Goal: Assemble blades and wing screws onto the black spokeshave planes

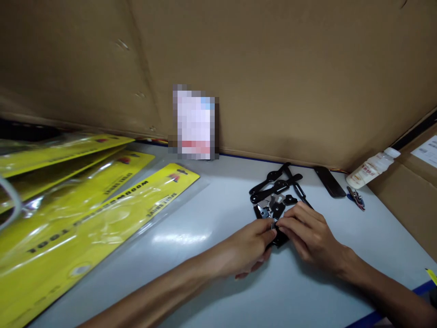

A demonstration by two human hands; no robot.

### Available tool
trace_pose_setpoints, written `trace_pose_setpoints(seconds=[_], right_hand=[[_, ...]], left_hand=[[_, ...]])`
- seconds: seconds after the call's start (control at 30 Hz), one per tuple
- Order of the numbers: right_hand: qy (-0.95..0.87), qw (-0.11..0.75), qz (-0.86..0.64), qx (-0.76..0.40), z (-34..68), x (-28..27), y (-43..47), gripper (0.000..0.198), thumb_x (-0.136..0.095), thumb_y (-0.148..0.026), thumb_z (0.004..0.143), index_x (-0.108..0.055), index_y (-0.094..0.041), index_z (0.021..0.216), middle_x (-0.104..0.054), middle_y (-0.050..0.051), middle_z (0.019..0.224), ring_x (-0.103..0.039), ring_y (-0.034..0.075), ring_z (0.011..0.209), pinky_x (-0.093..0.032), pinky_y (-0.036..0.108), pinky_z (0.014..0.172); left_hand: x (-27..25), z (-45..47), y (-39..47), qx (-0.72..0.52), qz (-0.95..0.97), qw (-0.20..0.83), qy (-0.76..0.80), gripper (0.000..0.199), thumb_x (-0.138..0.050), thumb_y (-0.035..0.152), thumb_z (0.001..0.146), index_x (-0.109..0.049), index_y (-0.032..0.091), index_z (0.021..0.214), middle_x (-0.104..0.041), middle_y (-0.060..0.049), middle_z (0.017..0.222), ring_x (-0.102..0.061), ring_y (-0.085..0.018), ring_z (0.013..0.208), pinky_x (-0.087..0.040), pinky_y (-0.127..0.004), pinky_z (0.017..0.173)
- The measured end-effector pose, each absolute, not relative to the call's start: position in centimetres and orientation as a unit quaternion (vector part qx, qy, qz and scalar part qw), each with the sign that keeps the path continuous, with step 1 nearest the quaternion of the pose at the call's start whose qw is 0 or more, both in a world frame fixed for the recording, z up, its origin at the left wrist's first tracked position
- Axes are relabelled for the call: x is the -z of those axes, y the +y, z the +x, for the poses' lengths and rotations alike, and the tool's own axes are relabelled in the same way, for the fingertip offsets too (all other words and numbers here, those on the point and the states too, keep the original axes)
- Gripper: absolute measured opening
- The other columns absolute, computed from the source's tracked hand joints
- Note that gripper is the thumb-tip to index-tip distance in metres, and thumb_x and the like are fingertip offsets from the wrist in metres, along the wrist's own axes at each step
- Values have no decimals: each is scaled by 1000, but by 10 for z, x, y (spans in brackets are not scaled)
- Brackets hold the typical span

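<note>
My left hand (pixel 251 246) is closed, with thumb and fingers pinching a small dark metal piece (pixel 281 238) that my fingers mostly cover. From the other side, my right hand (pixel 309 232) has its fingertips pressed together at the same piece. Just beyond my fingers lies a loose pile of small black and silvery metal parts (pixel 273 207). Behind these rest several black spokeshave bodies (pixel 276 187) with long handles, crossing one another on the table.
Yellow blister cards (pixel 143 200) in clear plastic overlap at the left. A pixelated upright object (pixel 194 125) stands against the cardboard wall (pixel 259 77). At the right are a black phone (pixel 329 181), a bunch of keys (pixel 356 199) and a tilted plastic bottle (pixel 372 169). The grey tabletop (pixel 194 282) has blue edging.
</note>
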State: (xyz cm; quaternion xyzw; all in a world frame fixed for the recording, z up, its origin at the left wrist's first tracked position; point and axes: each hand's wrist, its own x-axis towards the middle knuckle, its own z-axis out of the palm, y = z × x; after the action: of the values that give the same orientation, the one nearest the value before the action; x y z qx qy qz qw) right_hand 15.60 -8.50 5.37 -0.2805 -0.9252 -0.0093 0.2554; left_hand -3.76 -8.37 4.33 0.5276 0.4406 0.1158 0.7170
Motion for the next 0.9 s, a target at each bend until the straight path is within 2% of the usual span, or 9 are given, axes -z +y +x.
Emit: trace_pose_setpoints(seconds=[0.17, 0.33, 0.43, 0.6, 0.77, 0.9], right_hand=[[-915, 285, -285, 4, 154, -49, -86, 19, -48, -9, 97, -66, -15, 99, -63, 8, 83, -53, 19, 77, -49, 33, 67], [-914, 263, -309, -9, 153, -52, -88, 21, -47, -11, 99, -68, -15, 101, -65, 8, 84, -54, 19, 77, -49, 34, 67], [-894, 293, -333, -64, 150, -52, -90, 22, -49, -12, 97, -69, -16, 104, -65, 6, 80, -56, 18, 73, -48, 32, 64], [-834, 294, -413, -218, 154, -55, -89, 15, -58, -15, 91, -71, -19, 84, -62, 1, 68, -58, 14, 63, -44, 25, 53], [-865, 251, -346, -262, 170, -63, -81, 12, -66, -23, 93, -73, -25, 103, -67, 1, 81, -61, 15, 75, -49, 28, 65], [-886, 251, -317, -225, 173, -57, -80, 6, -68, -27, 93, -66, -21, 92, -66, 2, 82, -59, 16, 77, -47, 30, 67]], left_hand=[[-45, -38, -84, -115, 534, 728, 415, 13, -39, 33, 98, -47, 23, 95, -38, 11, 51, -24, -8, 32, -19, -19, 31], [-42, -38, -86, -122, 527, 721, 433, 13, -43, 35, 96, -44, 24, 89, -38, 11, 51, -25, -7, 33, -18, -19, 32], [-39, -37, -86, -118, 535, 721, 424, 16, -40, 35, 98, -42, 24, 87, -39, 11, 52, -26, -7, 33, -19, -19, 32], [-48, -38, -85, -83, 551, 721, 412, 19, -35, 29, 100, -42, 24, 83, -37, 10, 51, -28, -8, 36, -21, -20, 34], [-56, -41, -83, -71, 549, 731, 399, 17, -35, 29, 102, -44, 24, 89, -35, 11, 50, -24, -8, 36, -21, -20, 34], [-56, -42, -83, -54, 564, 724, 393, 20, -36, 30, 103, -43, 24, 85, -38, 10, 52, -26, -8, 37, -22, -21, 35]])
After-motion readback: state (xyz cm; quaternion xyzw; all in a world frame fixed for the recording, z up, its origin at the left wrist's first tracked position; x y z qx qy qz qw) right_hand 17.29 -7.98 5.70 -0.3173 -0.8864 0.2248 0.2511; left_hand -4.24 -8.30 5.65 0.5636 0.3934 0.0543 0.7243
